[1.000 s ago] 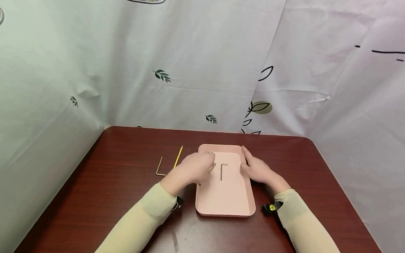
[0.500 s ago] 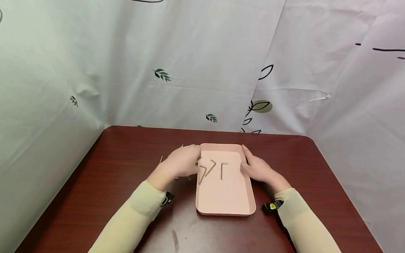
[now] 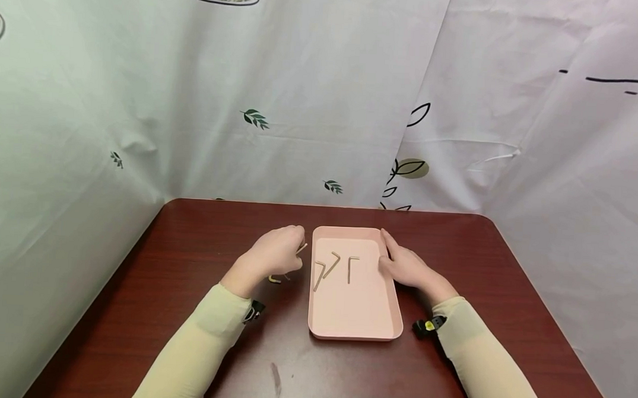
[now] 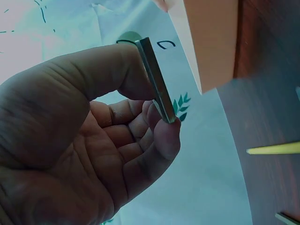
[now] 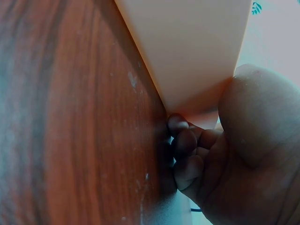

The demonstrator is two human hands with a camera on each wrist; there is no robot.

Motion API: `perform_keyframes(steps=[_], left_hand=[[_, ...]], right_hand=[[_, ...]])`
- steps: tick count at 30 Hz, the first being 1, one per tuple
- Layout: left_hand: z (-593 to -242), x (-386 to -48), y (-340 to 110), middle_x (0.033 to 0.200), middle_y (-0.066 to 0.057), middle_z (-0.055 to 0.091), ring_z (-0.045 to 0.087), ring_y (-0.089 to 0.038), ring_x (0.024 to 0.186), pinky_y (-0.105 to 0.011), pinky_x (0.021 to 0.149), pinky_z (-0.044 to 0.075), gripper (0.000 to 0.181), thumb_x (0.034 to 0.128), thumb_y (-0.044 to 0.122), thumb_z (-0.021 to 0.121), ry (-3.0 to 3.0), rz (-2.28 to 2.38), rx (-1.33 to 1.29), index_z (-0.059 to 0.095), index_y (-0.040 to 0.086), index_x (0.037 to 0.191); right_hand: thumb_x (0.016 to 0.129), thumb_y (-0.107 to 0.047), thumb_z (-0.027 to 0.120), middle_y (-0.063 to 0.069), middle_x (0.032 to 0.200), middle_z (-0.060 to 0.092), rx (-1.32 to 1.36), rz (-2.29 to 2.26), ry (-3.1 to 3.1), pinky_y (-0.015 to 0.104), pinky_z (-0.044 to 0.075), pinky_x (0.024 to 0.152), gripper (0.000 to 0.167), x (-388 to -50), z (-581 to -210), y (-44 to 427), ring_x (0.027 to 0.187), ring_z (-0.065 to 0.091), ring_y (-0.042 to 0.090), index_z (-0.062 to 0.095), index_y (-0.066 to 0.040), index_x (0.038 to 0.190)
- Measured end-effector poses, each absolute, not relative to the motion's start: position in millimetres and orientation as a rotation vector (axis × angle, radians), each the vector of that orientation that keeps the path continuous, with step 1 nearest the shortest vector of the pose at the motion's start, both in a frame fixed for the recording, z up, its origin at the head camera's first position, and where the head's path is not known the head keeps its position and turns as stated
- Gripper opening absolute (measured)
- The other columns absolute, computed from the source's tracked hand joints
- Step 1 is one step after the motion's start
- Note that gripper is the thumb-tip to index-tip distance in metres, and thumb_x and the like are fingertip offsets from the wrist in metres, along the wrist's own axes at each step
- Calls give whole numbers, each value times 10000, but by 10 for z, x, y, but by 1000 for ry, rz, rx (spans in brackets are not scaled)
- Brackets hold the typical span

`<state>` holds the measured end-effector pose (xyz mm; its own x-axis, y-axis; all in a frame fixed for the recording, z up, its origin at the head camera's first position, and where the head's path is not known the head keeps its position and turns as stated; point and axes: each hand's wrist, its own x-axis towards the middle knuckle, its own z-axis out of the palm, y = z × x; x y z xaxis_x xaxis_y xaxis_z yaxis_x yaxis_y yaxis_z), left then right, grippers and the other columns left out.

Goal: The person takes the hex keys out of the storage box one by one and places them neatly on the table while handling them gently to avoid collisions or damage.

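Left hand (image 3: 274, 253) pinches a metal hex key (image 4: 157, 82) just left of the pink tray (image 3: 357, 313) on the bench (image 3: 311, 374); right hand (image 3: 409, 268) grips that tray's right rim, and three loose hex keys (image 3: 349, 271) lie inside, toward the far end.

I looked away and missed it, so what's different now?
The left hand moved left, from over the pink tray to beside it, uncovering bent rods inside. It pinches a metal rod; I can't tell when it took hold. The right hand stayed on the tray's right side; the tray stayed put.
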<state>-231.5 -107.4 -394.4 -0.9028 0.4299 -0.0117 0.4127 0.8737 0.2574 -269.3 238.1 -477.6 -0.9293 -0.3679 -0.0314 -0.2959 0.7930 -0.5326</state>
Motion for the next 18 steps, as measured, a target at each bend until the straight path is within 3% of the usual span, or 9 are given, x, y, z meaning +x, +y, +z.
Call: perform_keyframes(steps=[4,18], left_hand=[[-3954,-2333,-1158,798,-41,512,418,-192,681,-365,626,347,217,839,-11,707,2983,385,667,525,105,852],[-4052,-2378,-1452,834,-54,544,488,-214,715,-391,662,421,170,863,4,703,2979,375,597,558,83,905]], right_hand=[[1060,-251,474,299,1667,471,-529,-815,2847,613,516,1087,806,-2694,-4773,2376,1284,680,414,166,-11,1764],[1065,-251,472,301,1665,472,-525,-805,2852,623,511,1090,799,-2698,-4783,2376,1296,674,435,167,-22,1767]])
